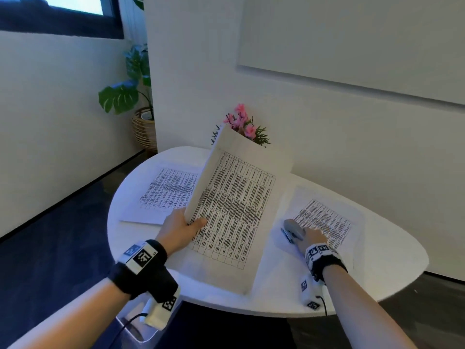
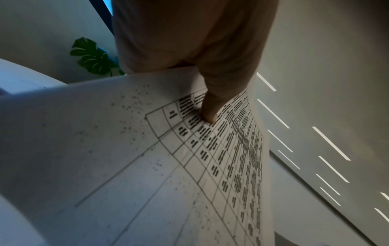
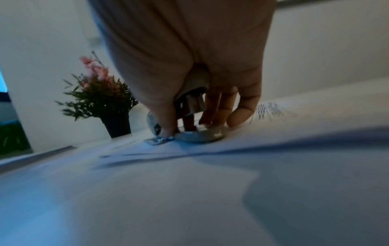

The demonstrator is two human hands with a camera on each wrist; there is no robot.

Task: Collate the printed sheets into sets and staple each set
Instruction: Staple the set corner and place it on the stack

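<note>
Left hand (image 1: pixel 180 229) pinches the raised set of sheets (image 1: pixel 236 205) at its left edge, thumb on the printed side; long axis runs from lower centre up toward the flowers (image 1: pixel 242 123), top edge lifted. Right hand (image 1: pixel 310 238) grips the stapler (image 1: pixel 293 230) on the right stack (image 1: pixel 327 217), nose pointing frame-left. Another stack (image 1: pixel 166 192) lies flat on the tabletop (image 1: pixel 377 280), centre-left.

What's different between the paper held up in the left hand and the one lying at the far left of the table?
The held sheets are tilted up off the table, pinched by the left hand; the far-left sheet lies flat and untouched. The held sheets bend along their length; the far-left sheet does not. The held sheets look larger, being nearer the camera. Both are white pages printed with a dense black table.
</note>
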